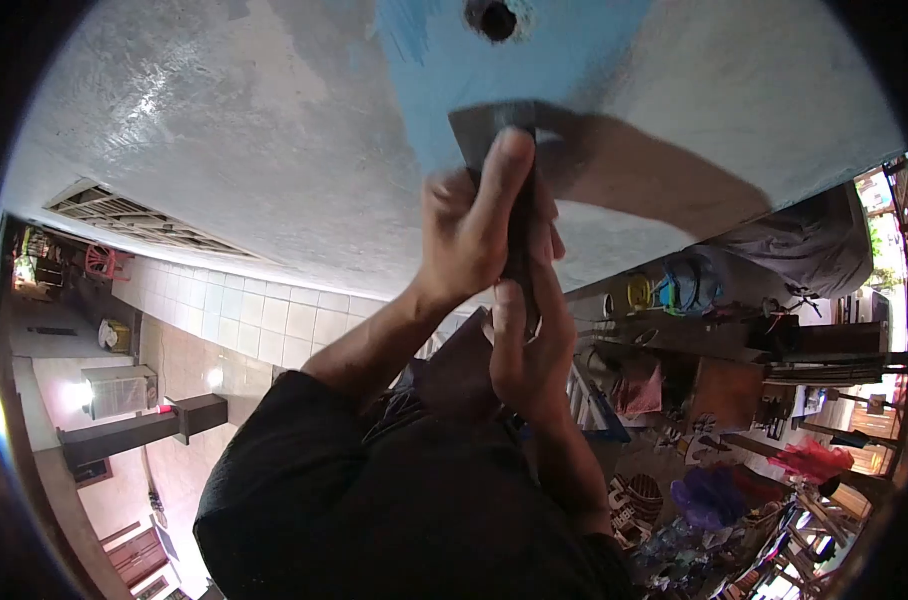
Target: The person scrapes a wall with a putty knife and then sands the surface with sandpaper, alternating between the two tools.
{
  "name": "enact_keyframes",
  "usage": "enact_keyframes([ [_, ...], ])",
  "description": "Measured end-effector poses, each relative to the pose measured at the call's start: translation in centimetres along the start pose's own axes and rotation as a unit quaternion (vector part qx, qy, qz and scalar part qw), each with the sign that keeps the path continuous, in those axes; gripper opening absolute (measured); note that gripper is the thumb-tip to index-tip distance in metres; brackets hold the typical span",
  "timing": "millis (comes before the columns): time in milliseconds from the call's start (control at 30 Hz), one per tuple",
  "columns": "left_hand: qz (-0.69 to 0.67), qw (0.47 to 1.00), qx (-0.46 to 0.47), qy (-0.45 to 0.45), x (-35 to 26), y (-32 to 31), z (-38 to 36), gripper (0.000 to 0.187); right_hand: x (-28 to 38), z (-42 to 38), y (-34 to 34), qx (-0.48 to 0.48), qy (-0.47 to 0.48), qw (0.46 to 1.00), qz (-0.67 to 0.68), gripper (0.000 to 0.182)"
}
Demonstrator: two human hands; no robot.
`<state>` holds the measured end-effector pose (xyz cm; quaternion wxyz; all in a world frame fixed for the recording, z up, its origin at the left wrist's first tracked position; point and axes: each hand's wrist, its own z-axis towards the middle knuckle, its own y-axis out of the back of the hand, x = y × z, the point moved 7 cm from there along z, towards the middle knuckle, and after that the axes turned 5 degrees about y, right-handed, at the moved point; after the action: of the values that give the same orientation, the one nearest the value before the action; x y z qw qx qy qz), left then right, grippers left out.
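Together, your left hand [474, 225] and right hand [536, 355] pinch the scraper [519, 225] between thumbs and fingers.
Its wide edge sits below the hole [494, 19], open wall [304, 150] either side.

Left hand [479, 220] and right hand [536, 350] hold a flat-bladed tool [477, 128] against the blue-patched surface [304, 170]; hole [495, 20] at 12 o'clock.

You wear a black or near-black shirt [414, 510], loose and creased, with faint folds across its front. Its left sleeve [269, 440] is short and wide; the right sleeve [609, 570] shows only in part. Your left hand [474, 225] and right hand [534, 360] are bare, with rounded thumb tips, and your forearms are uncovered.
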<state>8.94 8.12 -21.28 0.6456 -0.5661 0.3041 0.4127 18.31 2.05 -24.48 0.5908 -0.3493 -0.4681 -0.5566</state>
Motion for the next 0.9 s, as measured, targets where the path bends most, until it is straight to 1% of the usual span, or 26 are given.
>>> enact_keyframes([
  [67, 0.011, 0.999, 0.009, 0.042, 2.3, 0.5, -0.7, 0.051, -0.7, -1.1, 0.4, -0.020, 0.003, 0.999, -0.035, 0.046],
  [133, 0.049, 0.997, 0.001, 0.052, 2.2, 0.4, -0.6, 0.051, -1.1, -1.8, 0.3, -0.038, 0.016, 0.997, -0.067, 0.043],
  [167, 0.069, 0.996, -0.004, 0.064, 2.2, 0.4, -0.8, 0.052, -1.2, -1.5, 0.5, -0.051, 0.070, 0.993, -0.083, 0.041],
  [267, -0.010, 0.998, 0.044, 0.038, 0.9, -1.3, 0.2, 0.051, -0.6, -0.9, 0.8, -0.014, -0.088, 0.996, -0.020, 0.041],
  [300, -0.005, 0.999, 0.044, 0.027, 0.9, -1.3, 0.2, 0.050, -0.6, -0.8, 1.0, -0.010, -0.088, 0.996, -0.026, 0.043],
  [400, 0.037, 0.998, 0.034, 0.049, 2.7, -0.2, -0.7, 0.049, -1.4, -1.9, 0.9, -0.073, 0.048, 0.993, -0.084, 0.042],
  [433, 0.007, 0.998, 0.046, 0.033, 2.7, -0.3, -0.4, 0.049, -1.7, -1.8, 0.9, -0.065, 0.038, 0.994, -0.078, 0.042],
  [467, 0.015, 0.998, 0.054, 0.007, 2.5, -0.5, -0.2, 0.049, -1.9, -1.6, 1.0, -0.058, 0.029, 0.995, -0.072, 0.042],
  [533, 0.034, 0.996, 0.073, -0.036, 0.6, -1.7, 0.7, 0.049, -0.7, -0.8, 1.4, -0.048, -0.054, 0.997, -0.028, 0.041],
  [567, -0.035, 0.997, 0.076, -0.006, 0.4, -2.3, 0.9, 0.049, -0.4, -0.5, 1.6, -0.031, -0.045, 0.998, -0.033, 0.039],
  [667, -0.017, 0.999, 0.046, 0.022, 1.6, -1.8, 0.1, 0.048, -0.5, -1.3, 1.7, -0.084, 0.007, 0.996, -0.031, 0.034],
  [700, 0.000, 0.998, 0.050, 0.035, 2.1, -1.5, -0.2, 0.049, -1.2, -1.8, 1.6, -0.090, -0.027, 0.995, -0.024, 0.033],
  [800, 0.035, 0.996, 0.077, 0.015, 1.4, -1.7, 0.3, 0.049, -1.3, -1.6, 1.9, -0.073, -0.031, 0.996, -0.052, 0.032],
  [867, -0.003, 0.997, 0.075, 0.022, 0.7, -2.8, 0.9, 0.051, -0.3, -0.7, 2.3, -0.070, -0.008, 0.996, -0.056, 0.049],
  [900, -0.032, 0.997, 0.072, 0.018, 0.4, -3.4, 1.0, 0.051, 0.5, -0.3, 2.5, -0.066, -0.014, 0.996, -0.055, 0.049],
])
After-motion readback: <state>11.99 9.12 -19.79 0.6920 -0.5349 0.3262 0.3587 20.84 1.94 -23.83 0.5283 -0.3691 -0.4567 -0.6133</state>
